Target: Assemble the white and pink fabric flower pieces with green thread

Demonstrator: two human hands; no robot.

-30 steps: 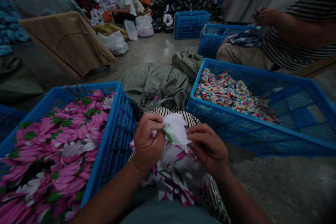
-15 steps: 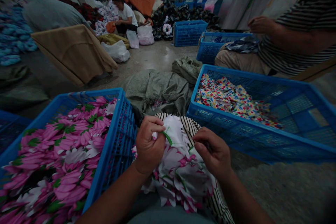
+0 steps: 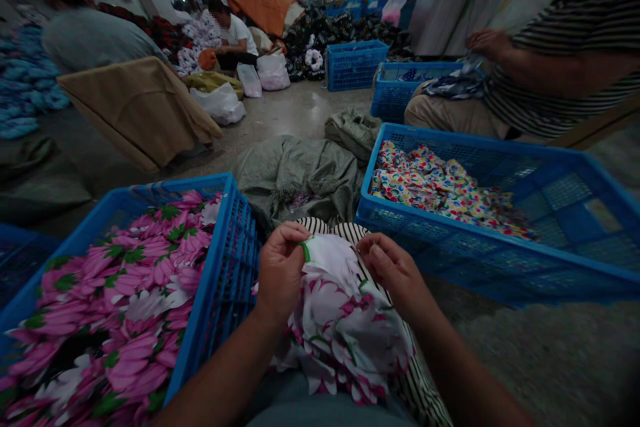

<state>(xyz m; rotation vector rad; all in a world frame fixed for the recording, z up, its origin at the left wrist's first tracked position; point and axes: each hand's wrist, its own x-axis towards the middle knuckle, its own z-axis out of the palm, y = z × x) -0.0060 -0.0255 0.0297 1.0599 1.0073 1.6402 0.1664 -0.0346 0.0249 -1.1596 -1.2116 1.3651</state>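
In the head view my left hand [image 3: 281, 272] is closed, thumb against fingers, on the green-edged corner of a white fabric flower piece [image 3: 331, 252]. Across from it, my right hand [image 3: 395, 273] has its fingertips pinched together by the piece's right edge. Anything as thin as a thread between those fingertips is too small to make out. Under both hands, a heap of white fabric flower pieces [image 3: 345, 330] with pink tips and green strips covers my lap, over black-and-white striped cloth [image 3: 423, 383].
Left of me stands a blue crate [image 3: 227, 213] of pink petal pieces. Another blue crate [image 3: 480, 257], at the right, holds colourful printed fabric. A grey-green sack [image 3: 300, 170] lies ahead between them. A co-worker in a striped shirt [image 3: 565, 67] sits at the right.
My left hand has turned, and the green edge now sits closer against its fingers. The white piece looks spread wider toward my right hand, which has shifted slightly left.
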